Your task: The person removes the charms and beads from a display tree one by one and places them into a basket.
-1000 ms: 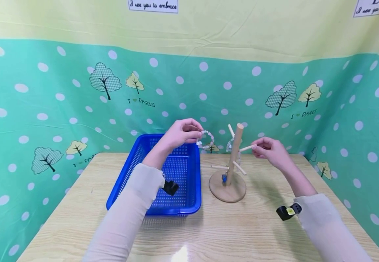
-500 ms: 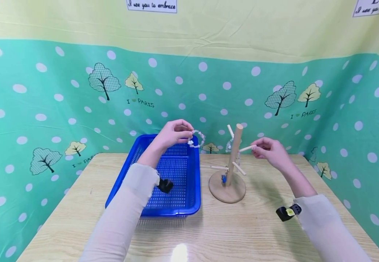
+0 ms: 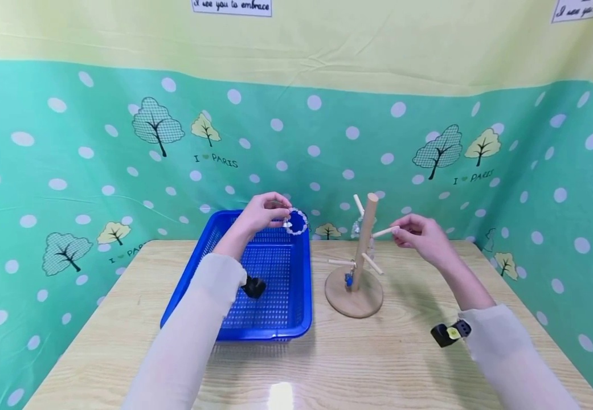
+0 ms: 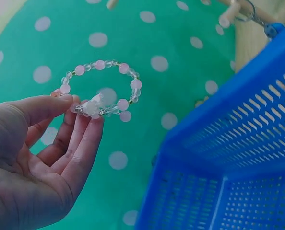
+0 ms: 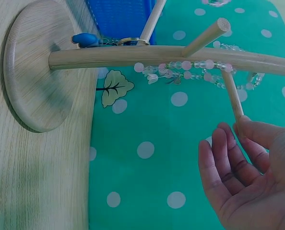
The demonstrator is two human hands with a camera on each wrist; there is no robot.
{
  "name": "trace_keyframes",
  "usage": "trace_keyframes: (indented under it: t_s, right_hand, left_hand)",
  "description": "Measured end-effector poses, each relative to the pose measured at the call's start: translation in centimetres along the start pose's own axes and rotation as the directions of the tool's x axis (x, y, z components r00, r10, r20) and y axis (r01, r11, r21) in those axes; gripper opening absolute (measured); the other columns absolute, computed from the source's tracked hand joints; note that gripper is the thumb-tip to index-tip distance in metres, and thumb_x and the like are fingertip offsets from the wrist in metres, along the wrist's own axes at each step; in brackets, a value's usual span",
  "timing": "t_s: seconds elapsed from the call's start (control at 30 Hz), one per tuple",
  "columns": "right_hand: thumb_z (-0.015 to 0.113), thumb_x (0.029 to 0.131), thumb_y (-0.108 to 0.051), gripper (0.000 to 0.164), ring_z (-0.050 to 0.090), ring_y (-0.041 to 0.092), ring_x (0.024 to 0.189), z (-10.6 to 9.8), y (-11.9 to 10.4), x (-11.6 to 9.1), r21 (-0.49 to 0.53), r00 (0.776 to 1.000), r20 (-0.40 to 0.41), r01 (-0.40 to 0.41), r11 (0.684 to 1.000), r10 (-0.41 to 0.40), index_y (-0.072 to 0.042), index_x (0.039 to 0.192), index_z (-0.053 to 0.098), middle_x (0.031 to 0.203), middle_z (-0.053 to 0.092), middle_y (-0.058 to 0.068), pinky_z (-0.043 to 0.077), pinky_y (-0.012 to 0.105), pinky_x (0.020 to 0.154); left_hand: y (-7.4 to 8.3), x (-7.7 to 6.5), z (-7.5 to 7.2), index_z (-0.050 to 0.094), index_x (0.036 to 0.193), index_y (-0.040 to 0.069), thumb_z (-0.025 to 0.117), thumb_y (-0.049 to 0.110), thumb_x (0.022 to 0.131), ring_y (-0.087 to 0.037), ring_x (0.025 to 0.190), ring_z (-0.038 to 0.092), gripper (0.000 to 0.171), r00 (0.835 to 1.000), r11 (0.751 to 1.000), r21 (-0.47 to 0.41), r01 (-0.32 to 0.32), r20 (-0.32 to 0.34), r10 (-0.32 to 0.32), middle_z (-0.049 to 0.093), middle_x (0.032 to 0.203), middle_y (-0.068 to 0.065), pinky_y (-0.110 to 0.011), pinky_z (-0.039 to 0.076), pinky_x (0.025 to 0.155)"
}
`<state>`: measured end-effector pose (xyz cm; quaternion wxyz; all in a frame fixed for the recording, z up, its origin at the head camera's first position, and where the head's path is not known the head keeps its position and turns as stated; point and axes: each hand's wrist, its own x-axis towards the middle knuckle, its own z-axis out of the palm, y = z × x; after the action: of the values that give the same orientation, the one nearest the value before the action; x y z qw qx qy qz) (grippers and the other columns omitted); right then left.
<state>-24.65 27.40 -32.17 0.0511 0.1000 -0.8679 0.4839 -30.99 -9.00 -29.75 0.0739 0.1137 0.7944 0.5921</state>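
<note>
Between thumb and fingers my left hand (image 3: 264,213) pinches a beaded bracelet (image 3: 305,222) of pink and clear beads, held above the far end of the blue basket (image 3: 308,296). A whitish charm (image 4: 91,106) sits on it by the fingertips. My right hand (image 3: 421,236) pinches the tip of a peg (image 5: 234,98) on the wooden stand (image 3: 365,242). Other beaded bracelets (image 5: 185,65) hang on the stand's upper pegs. A blue keychain (image 5: 86,40) hangs by its ring from a lower peg.
The stand's round base (image 3: 338,299) rests on the wooden table (image 3: 378,364), right of the basket. A polka-dot cloth (image 3: 255,142) hangs behind the table and along its sides.
My left hand has moved left with the bracelet, away from the stand and over the basket. My right hand stays on the peg tip.
</note>
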Motion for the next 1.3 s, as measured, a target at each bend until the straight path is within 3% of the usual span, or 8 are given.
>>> trace_keyframes:
  t_s: [0.2, 0.33, 0.5, 0.63, 0.8, 0.93, 1.13, 1.3]
  right_hand:
    - [0.061, 0.099, -0.013, 0.028, 0.064, 0.005, 0.077, 0.1, 0.1, 0.1, 0.003, 1.0, -0.01, 0.021, 1.0, -0.021, 0.01, 0.115, 0.06, 0.084, 0.068, 0.001, 0.059, 0.019, 0.071]
    - [0.061, 0.099, -0.012, 0.026, 0.064, 0.006, 0.076, 0.5, 0.5, -0.2, 0.005, 1.0, -0.014, 0.028, 1.0, -0.028, 0.01, 0.113, 0.061, 0.084, 0.068, 0.005, 0.059, 0.02, 0.071]
    - [0.062, 0.099, -0.01, 0.025, 0.065, 0.008, 0.075, 1.0, 0.9, -0.5, 0.018, 0.999, -0.026, 0.032, 0.999, -0.031, 0.01, 0.112, 0.061, 0.085, 0.068, 0.008, 0.059, 0.02, 0.07]
    - [0.062, 0.098, -0.01, 0.024, 0.065, 0.009, 0.076, 1.1, 0.8, -0.6, 0.026, 0.999, -0.03, 0.028, 0.999, -0.027, 0.01, 0.112, 0.062, 0.085, 0.068, 0.006, 0.06, 0.023, 0.072]
    - [0.062, 0.099, -0.01, 0.024, 0.065, 0.007, 0.076, 0.6, 0.7, -0.3, 0.017, 0.998, -0.034, 0.043, 0.999, -0.043, 0.01, 0.111, 0.062, 0.083, 0.068, 0.002, 0.06, 0.023, 0.072]
    - [0.062, 0.098, -0.01, 0.023, 0.064, 0.006, 0.074, 0.4, 0.6, -0.3, 0.012, 0.997, -0.049, 0.056, 0.998, -0.055, 0.01, 0.111, 0.062, 0.083, 0.068, 0.003, 0.059, 0.023, 0.071]
    - [0.062, 0.098, -0.01, 0.024, 0.064, 0.008, 0.075, 0.7, 0.7, -0.3, 0.028, 0.999, -0.032, 0.037, 0.999, -0.036, 0.01, 0.111, 0.061, 0.083, 0.068, 0.003, 0.059, 0.022, 0.071]
    - [0.062, 0.099, -0.01, 0.023, 0.065, 0.009, 0.076, 0.9, 1.0, -0.3, 0.03, 0.998, -0.045, 0.038, 0.999, -0.036, 0.009, 0.111, 0.061, 0.084, 0.069, 0.004, 0.059, 0.023, 0.071]
  left_hand:
    - [-2.3, 1.7, -0.1, 0.063, 0.111, 0.003, 0.06, 0.007, 0.098, -0.019, 0.094, 0.064, 0.013, 0.998, 0.998, -0.041, 0.056, -0.013, -0.057, 0.065, 0.11, -0.012, -0.05, 0.054, 0.1]
    - [-4.5, 2.5, -0.1, 0.062, 0.109, 0.001, 0.06, 0.004, 0.098, -0.014, 0.086, 0.064, 0.012, 0.994, 0.993, -0.035, 0.11, -0.018, -0.11, 0.065, 0.106, -0.01, -0.045, 0.058, 0.093]
    - [-7.5, 3.5, -0.1, 0.062, 0.108, -0.002, 0.058, -0.001, 0.097, -0.012, 0.077, 0.063, 0.012, 0.978, 0.978, -0.034, 0.207, -0.011, -0.207, 0.066, 0.099, -0.01, -0.036, 0.061, 0.082]
    - [-9.3, 4.1, 0.0, 0.063, 0.11, -0.002, 0.058, 0.0, 0.097, -0.01, 0.071, 0.062, 0.014, 0.959, 0.959, 0.036, 0.283, 0.013, -0.283, 0.068, 0.092, -0.008, -0.032, 0.062, 0.077]
    - [-10.2, 4.7, 0.7, 0.066, 0.111, -0.002, 0.059, 0.001, 0.096, -0.01, 0.067, 0.059, 0.017, 0.95, 0.942, 0.152, 0.3, 0.044, -0.309, 0.067, 0.083, -0.004, -0.028, 0.061, 0.069]
    - [-10.5, 4.5, 1.0, 0.066, 0.111, -0.003, 0.058, -0.002, 0.095, -0.01, 0.067, 0.059, 0.018, 0.946, 0.935, 0.173, 0.311, 0.04, -0.322, 0.065, 0.079, -0.003, -0.025, 0.059, 0.065]
    - [-11.7, 4.3, 0.9, 0.065, 0.108, -0.005, 0.057, -0.006, 0.094, -0.009, 0.064, 0.057, 0.016, 0.929, 0.913, 0.184, 0.365, -0.009, -0.369, 0.065, 0.078, -0.005, -0.023, 0.058, 0.062]
    - [-12.3, 4.4, 0.7, 0.062, 0.115, -0.005, 0.056, -0.004, 0.095, -0.011, 0.071, 0.06, 0.022, 0.926, 0.907, 0.188, 0.377, -0.06, -0.372, 0.067, 0.087, -0.008, -0.029, 0.06, 0.07]
